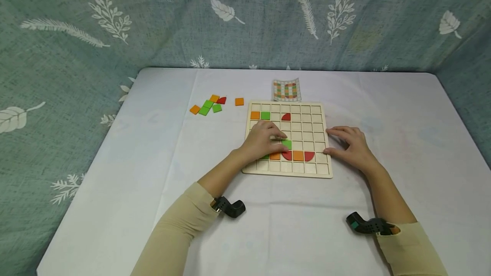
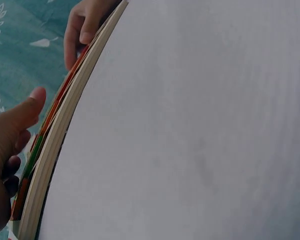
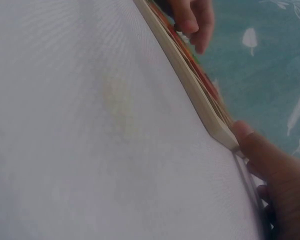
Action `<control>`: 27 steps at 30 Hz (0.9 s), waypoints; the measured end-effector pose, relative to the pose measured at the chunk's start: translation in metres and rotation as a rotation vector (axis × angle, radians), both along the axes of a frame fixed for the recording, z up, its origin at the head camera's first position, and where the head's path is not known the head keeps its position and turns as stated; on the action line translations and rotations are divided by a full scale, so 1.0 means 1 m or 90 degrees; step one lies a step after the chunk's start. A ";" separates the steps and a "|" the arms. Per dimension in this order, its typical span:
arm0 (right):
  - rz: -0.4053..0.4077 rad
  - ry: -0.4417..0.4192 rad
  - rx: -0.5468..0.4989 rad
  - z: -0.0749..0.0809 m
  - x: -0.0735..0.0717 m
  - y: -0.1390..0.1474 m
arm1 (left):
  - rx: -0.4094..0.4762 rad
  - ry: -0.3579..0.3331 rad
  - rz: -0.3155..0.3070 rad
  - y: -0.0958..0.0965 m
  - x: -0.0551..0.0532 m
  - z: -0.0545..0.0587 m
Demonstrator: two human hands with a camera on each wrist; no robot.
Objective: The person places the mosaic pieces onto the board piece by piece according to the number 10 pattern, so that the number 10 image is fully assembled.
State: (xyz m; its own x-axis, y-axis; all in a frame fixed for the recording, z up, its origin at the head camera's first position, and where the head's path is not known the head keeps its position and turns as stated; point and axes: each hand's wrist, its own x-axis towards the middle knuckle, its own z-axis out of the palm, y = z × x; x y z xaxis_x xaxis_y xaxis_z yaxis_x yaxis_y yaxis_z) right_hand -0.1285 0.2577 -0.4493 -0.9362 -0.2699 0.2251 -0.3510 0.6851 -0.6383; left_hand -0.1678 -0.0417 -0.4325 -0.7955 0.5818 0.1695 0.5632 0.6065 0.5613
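A wooden grid board [image 1: 268, 166] lies on the table, with coloured tiles in some of its cells. My left hand [image 1: 262, 139] is over the board's left half, thumb and forefinger apart around a green tile [image 1: 287, 144]. That tile sits in a cell just above a red quarter-round tile [image 1: 287, 156]. In the left wrist view the thumb [image 2: 32, 107] reaches out above the board with no tile held up. My right hand [image 1: 353, 146] rests at the board's right edge, thumb and fingertips touching the rim. Part of the lower tile row is hidden behind the left hand.
Left of the board lie loose tiles: a green square [image 1: 217, 108], a red quarter-round [image 1: 221, 100], an orange square [image 1: 239, 102] and several others. A printed pattern card [image 1: 286, 90] touches the board's back edge. A patterned curtain [image 1: 245, 24] hangs behind the table.
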 end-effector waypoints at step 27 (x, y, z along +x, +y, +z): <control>0.005 0.001 0.000 0.001 -0.001 -0.002 | 0.083 -0.016 0.220 -0.085 -0.024 0.004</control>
State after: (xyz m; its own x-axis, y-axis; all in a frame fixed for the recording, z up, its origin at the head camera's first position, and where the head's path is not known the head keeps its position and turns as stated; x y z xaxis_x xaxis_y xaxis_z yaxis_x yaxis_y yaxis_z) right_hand -0.1291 0.2560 -0.4488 -0.9335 -0.2778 0.2269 -0.3580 0.6824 -0.6373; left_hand -0.1920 -0.1267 -0.4287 -0.9459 0.2533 0.2029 0.3233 0.6806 0.6575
